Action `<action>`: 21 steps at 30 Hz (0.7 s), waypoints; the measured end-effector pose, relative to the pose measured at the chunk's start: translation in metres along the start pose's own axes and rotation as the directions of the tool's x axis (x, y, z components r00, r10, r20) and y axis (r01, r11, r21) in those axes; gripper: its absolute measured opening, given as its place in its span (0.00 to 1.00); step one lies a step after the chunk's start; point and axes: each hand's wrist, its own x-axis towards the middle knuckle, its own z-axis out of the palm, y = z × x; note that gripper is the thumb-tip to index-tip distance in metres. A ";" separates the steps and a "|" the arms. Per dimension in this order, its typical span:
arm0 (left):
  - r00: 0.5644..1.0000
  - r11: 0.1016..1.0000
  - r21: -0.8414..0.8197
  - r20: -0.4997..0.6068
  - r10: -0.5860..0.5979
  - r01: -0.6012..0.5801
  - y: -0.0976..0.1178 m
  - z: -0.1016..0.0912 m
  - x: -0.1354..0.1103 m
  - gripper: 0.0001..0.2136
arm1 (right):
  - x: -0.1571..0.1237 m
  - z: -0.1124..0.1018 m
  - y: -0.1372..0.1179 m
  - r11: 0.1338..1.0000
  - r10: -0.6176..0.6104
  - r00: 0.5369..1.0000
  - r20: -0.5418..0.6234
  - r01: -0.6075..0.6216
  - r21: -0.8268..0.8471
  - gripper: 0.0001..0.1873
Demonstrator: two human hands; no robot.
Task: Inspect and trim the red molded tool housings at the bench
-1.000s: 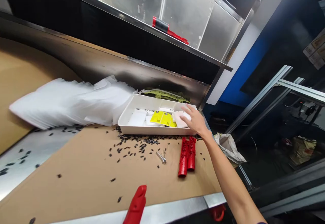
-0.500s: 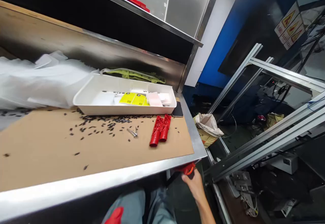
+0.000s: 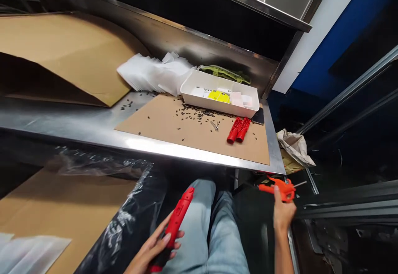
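Steel workbench (image 3: 77, 122) running across, with a polished steel backsplash (image 3: 174, 44) behind and a steel shelf (image 3: 264, 8) overhead above a dark recess. Brown cardboard mat (image 3: 174, 127) lying flat on the bench top, a large bent cardboard sheet (image 3: 68, 54) leaning at the left, crumpled clear plastic film (image 3: 124, 207) hanging below the bench edge. To the right, a white and blue wall (image 3: 338, 29), grey aluminium rails (image 3: 351, 87) and a crumpled paper bag (image 3: 294, 149) down on the dim floor.
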 end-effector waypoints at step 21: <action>0.961 0.866 0.431 -0.008 -0.278 0.254 -0.011 -0.029 0.066 0.11 | -0.091 -0.047 -0.071 0.541 0.229 0.170 0.959 0.797 -0.270 0.23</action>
